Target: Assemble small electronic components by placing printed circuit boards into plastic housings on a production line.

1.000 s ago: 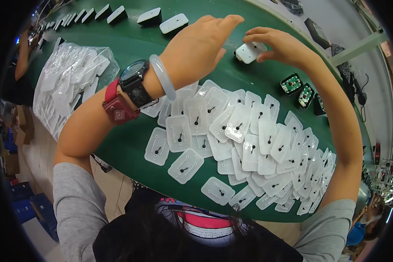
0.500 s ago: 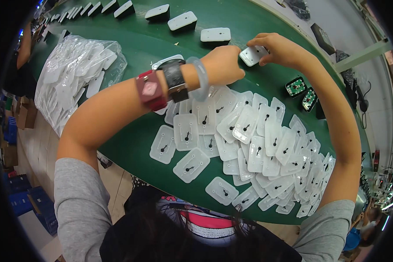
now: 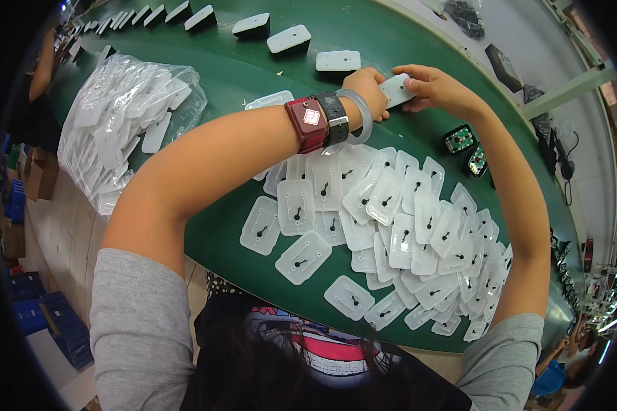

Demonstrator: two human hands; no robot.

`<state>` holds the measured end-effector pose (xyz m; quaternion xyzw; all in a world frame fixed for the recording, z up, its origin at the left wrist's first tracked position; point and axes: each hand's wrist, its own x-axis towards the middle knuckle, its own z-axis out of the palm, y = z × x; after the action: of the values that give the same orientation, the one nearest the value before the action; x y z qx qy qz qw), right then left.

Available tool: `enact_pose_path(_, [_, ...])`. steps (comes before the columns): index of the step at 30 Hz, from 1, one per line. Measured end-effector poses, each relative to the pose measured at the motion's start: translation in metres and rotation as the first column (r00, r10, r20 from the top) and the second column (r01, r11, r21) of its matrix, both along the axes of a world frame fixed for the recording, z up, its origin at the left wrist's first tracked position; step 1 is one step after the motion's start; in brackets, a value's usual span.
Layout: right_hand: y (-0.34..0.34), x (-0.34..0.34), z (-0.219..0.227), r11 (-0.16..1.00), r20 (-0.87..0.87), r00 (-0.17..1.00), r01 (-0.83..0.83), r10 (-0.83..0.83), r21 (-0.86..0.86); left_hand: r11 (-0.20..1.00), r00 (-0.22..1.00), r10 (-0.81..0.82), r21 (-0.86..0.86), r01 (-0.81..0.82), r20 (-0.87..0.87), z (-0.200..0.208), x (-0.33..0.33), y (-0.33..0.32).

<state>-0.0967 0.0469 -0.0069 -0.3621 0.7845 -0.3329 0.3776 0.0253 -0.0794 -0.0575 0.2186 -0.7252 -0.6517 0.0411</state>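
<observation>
At the far middle of the bench, a white plastic cover (image 3: 395, 91) sits tilted between my two hands. My right hand (image 3: 435, 89) grips its right end, thumb on top and fingers around the edge. My left hand (image 3: 369, 93) is closed at the left edge of the same cover, fingers curled against it. Whether a black base lies under the cover is hidden. Nearer to me spreads a heap of translucent white covers (image 3: 389, 195), each with a small black part in it. Two black housings with green circuit boards (image 3: 460, 139) stand beside my right forearm.
A curving row of white-topped black boxes (image 3: 337, 61) runs along the far side of the green bench (image 3: 247, 68). A clear bag of white covers (image 3: 116, 116) lies at left. Behind it is another person's arm (image 3: 42, 72). A post (image 3: 569, 89) rises at right.
The cover has tilted and shifted slightly in my hands. My left hand has turned, with its wrist moving right and the fingers now at the cover's edge. My right hand has lowered a little.
</observation>
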Motion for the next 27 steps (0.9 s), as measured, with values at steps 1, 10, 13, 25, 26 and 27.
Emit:
enact_pose_path(1, [0.0,0.001,-0.002,0.997,0.045,0.996,0.081,-0.08,-0.021,1.0,0.999,-0.021,-0.002,0.021,0.026,0.003,0.001,-0.001])
enact_pose_path(10, [-0.009,0.001,-0.007,0.983,0.036,0.983,0.182,-0.181,-0.018,0.994,0.998,-0.047,-0.096,0.051,0.045,0.003,-0.001,0.0])
enact_pose_path(13, [-0.01,0.0,-0.009,0.98,0.076,0.979,0.191,-0.187,-0.051,0.986,0.998,-0.047,-0.157,0.055,0.052,0.0,-0.002,0.001])
enact_pose_path(25, [-0.005,-0.008,-0.015,0.978,0.29,0.946,0.182,-0.145,-0.104,0.738,0.989,-0.114,-0.675,0.02,-0.096,-0.012,-0.005,0.003])
enact_pose_path(26, [-0.004,-0.009,-0.018,0.97,0.307,0.939,0.202,-0.154,-0.133,0.788,0.992,-0.126,-0.61,0.082,-0.029,-0.005,-0.003,0.001])
enact_pose_path(27, [-0.003,-0.01,-0.022,0.961,0.323,0.932,0.223,-0.162,-0.162,0.831,0.989,-0.144,-0.537,0.141,0.037,-0.001,-0.002,0.0])
